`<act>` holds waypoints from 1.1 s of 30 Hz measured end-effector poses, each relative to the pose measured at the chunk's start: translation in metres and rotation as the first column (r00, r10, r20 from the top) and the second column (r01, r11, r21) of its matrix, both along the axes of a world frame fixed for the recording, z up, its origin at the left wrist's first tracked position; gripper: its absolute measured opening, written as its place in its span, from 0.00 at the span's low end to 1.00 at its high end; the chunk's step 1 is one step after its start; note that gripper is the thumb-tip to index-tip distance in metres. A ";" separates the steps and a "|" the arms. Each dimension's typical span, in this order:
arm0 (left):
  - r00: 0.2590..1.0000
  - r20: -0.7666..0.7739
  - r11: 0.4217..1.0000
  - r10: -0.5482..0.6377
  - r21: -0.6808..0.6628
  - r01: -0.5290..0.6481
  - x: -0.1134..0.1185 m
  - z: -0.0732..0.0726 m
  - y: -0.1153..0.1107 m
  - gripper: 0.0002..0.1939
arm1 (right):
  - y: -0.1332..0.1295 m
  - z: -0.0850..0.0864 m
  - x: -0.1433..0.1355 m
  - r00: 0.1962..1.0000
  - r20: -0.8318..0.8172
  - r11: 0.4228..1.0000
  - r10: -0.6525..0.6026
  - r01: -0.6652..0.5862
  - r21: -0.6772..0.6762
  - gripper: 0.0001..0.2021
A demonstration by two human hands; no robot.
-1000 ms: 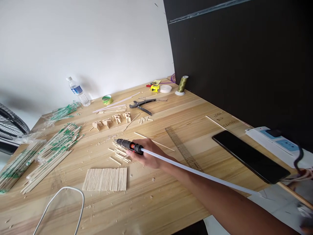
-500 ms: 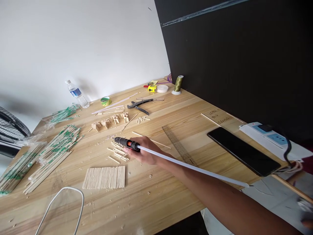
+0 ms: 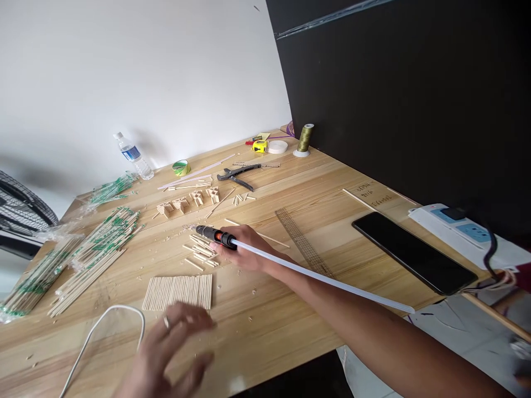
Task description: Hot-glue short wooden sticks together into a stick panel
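At far left, a fan [image 3: 25, 202] shows a dark wire-mesh cage. Beside it lie slender, straight wooden sticks [image 3: 102, 243], pale-tipped and partly sheathed in clear and green plastic film. A smooth white cable [image 3: 78, 354] arches over the grained wood tabletop [image 3: 265, 331]. Against the wall, a ribbed transparent bottle [image 3: 135, 155] bears a blue label. The left hand [image 3: 174, 348], blurred and ringed, has its fingers curved and parted, just in front of a flat rectangular row of sticks [image 3: 178, 292] set side by side; contact cannot be told. Behind stand four small blocky stick stacks [image 3: 181, 205] and a green tape roll [image 3: 181, 167]. At centre, short cut sticks [image 3: 202, 252] lie loosely heaped beside the right hand [image 3: 244, 254], whose fingers are clamped around a black, cylindrical-barrelled glue gun [image 3: 215, 235]; a translucent, rod-like glue stick [image 3: 323, 275] extends from its rear above the forearm. Beyond lie dark metal pliers [image 3: 238, 176], jaws parted. Further right are a transparent gridded ruler [image 3: 302, 240], an olive thread spool [image 3: 306, 138], a glossy black phone [image 3: 415, 254] and a white-and-blue plastic power strip [image 3: 460, 221].
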State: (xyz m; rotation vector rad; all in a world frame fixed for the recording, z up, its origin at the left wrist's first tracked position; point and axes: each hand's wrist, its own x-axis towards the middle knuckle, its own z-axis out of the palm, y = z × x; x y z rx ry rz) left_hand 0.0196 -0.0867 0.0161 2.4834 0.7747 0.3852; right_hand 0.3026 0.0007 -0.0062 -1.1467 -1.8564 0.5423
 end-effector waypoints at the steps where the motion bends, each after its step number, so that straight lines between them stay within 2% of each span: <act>1: 0.991 -0.037 0.991 0.125 0.058 -0.123 0.007 0.003 0.012 0.21 | 0.001 -0.001 0.000 1.000 0.002 1.000 -0.008 0.008 -0.002 0.13; 2: 0.985 -0.026 0.977 0.173 0.129 -0.169 0.012 0.004 0.022 0.20 | 0.002 -0.001 0.001 1.000 0.004 1.000 -0.017 0.017 -0.005 0.13; 4: 0.986 -0.064 0.975 0.151 0.174 -0.138 0.020 0.006 0.040 0.23 | 0.003 -0.003 0.002 0.999 0.003 0.999 -0.039 0.039 -0.009 0.12; 9: 0.986 -0.151 0.986 0.065 0.159 -0.041 0.023 -0.003 0.064 0.31 | 0.006 -0.007 0.003 0.996 0.006 0.996 -0.086 0.086 -0.008 0.11; 12: 0.987 -0.156 0.991 0.045 0.131 -0.024 0.023 -0.009 0.070 0.30 | 0.008 -0.009 0.005 0.997 0.024 0.997 -0.076 0.076 -0.007 0.08; 17: 0.995 -0.076 0.997 0.063 0.049 -0.060 0.025 -0.016 0.072 0.26 | 0.004 -0.009 0.006 0.998 0.034 0.998 -0.055 0.056 -0.039 0.10; 21: 0.995 -0.060 0.996 0.082 -0.019 -0.084 0.024 -0.019 0.069 0.27 | 0.000 -0.009 0.005 0.999 0.031 0.997 -0.009 0.011 -0.070 0.12; 27: 0.993 -0.053 0.992 0.110 -0.062 -0.113 0.024 -0.021 0.062 0.30 | -0.004 -0.009 0.005 0.999 0.015 0.994 0.035 -0.034 -0.108 0.12; 33: 0.991 -0.042 0.988 0.125 -0.089 -0.129 0.027 -0.019 0.061 0.28 | -0.003 -0.011 0.007 1.000 0.009 0.994 0.009 -0.008 -0.111 0.11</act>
